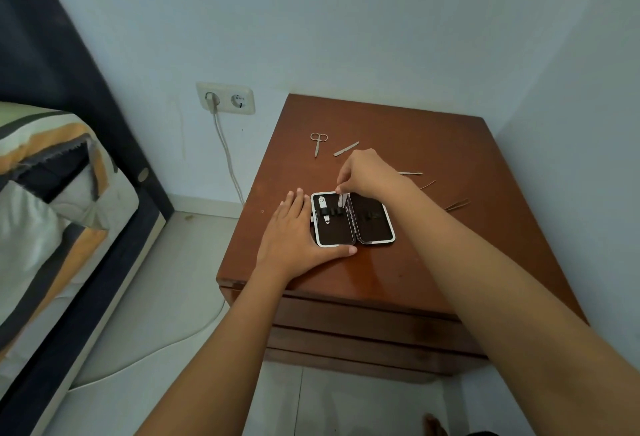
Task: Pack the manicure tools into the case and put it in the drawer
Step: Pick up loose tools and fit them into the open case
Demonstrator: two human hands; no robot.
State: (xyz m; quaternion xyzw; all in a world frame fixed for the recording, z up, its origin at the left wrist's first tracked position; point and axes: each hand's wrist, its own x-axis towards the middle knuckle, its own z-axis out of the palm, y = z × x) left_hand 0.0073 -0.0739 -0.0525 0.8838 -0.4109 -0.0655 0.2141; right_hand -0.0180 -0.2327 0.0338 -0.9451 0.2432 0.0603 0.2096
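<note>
1. The tool (341, 199) pinched by the right hand (367, 172) is blurred; its kind cannot be told
2. The left hand (294, 231) hides the case (374, 224) along its left edge
3. Thin tools (457, 205) right of the arm are too faint to identify
4. The bed (52, 193) is cut off at the left edge
</note>
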